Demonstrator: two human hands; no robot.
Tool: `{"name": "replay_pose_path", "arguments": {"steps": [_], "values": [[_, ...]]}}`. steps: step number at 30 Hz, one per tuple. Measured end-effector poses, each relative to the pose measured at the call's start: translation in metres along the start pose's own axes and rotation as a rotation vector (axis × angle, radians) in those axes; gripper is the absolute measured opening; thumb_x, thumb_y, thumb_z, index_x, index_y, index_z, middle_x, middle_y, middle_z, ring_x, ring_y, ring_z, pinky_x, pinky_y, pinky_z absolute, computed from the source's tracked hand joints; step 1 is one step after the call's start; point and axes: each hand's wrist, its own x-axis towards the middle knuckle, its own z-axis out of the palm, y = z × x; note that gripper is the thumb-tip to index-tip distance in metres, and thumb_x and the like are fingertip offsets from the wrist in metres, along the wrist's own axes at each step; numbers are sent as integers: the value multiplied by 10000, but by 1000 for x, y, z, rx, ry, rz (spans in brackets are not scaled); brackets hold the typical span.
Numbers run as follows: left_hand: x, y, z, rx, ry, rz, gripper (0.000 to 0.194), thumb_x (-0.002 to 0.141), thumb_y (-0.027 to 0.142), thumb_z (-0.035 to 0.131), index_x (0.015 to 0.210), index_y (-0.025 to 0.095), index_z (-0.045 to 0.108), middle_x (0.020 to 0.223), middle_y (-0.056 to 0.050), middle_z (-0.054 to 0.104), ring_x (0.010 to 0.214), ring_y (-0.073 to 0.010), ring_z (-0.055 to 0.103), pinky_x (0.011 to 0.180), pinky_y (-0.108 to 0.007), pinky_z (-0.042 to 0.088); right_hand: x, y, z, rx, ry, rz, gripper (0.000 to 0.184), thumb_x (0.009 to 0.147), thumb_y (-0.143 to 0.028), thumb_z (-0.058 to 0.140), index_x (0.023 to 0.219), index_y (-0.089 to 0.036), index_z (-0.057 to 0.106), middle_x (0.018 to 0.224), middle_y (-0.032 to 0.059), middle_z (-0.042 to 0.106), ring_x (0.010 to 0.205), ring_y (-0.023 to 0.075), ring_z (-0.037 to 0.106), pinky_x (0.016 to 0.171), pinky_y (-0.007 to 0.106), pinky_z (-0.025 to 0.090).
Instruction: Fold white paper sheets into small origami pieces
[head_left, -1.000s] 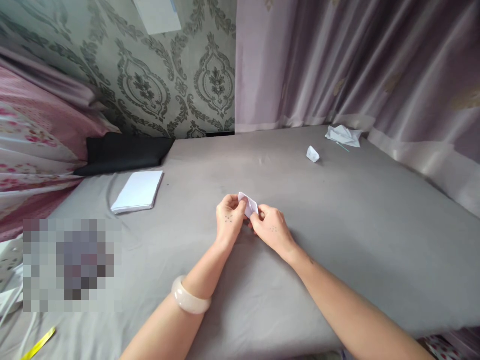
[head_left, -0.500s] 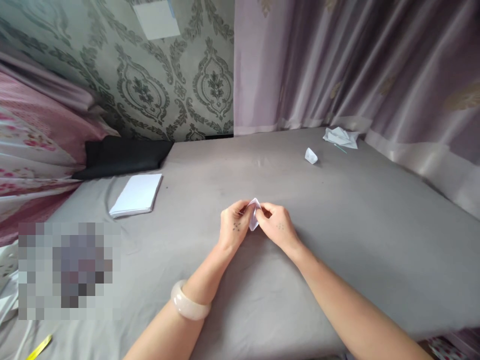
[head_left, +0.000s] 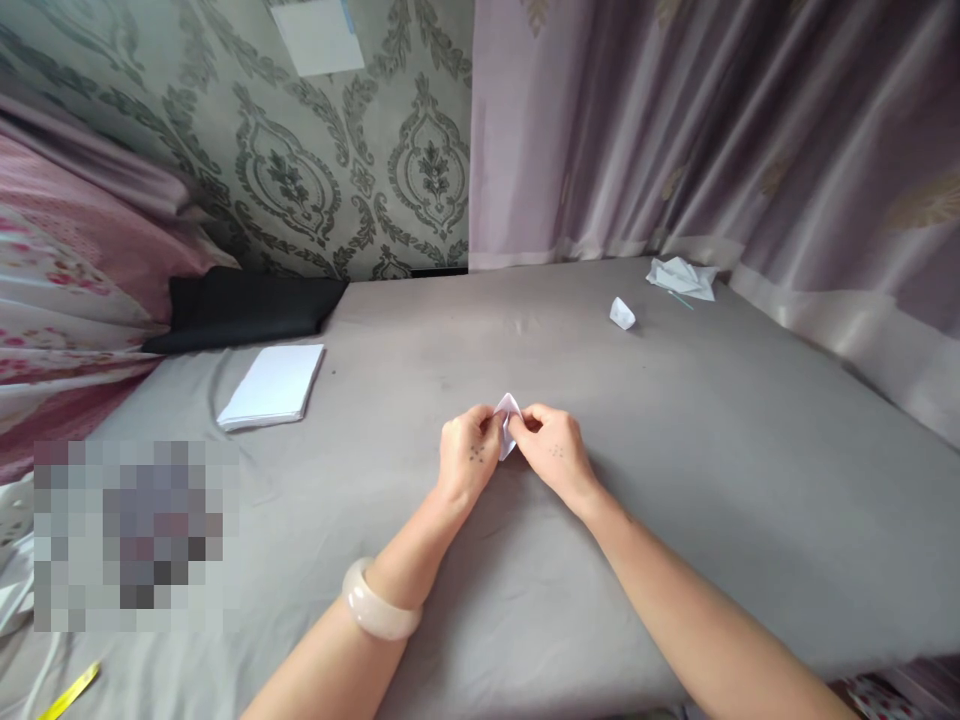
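Observation:
A small folded white paper (head_left: 508,404) is held upright between my two hands, just above the grey cloth. My left hand (head_left: 471,455), with a pale bangle on its wrist, pinches the paper's left side. On the right side my right hand (head_left: 556,448) grips it the same way, thumb at the inner fold. The paper bows apart at the middle and comes to a point at the top. My fingers hide its sides and part of its folds.
A stack of white paper (head_left: 276,385) lies at left, near a black folded item (head_left: 255,308). Farther off at right sit a small folded paper piece (head_left: 622,313) and crumpled white papers (head_left: 681,276) beside a thin stick. A yellow strip (head_left: 71,692) lies at lower left.
The paper's upper part has spread slightly wider between my thumbs. Both hands stay in nearly the same place, and the view has shifted a little.

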Motion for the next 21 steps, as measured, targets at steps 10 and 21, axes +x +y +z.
{"name": "replay_pose_path", "arguments": {"steps": [10,21], "values": [[-1,-1,1,50,-54,74,297,863,314,462,683,162,642,537,6,559,488,-98,435,495,-215,298,0,1,-3,-78,-12,-24,247,790,-345,560,603,-192,610,582,0,649,543,125,547,568,245,387],[1,-4,-1,-155,-105,-5,286,829,359,512,716,157,679,587,2,600,562,-121,515,513,-205,344,0,4,-3,-181,10,-149,229,810,-288,539,599,-198,553,607,0,621,548,118,515,576,248,371]]}}
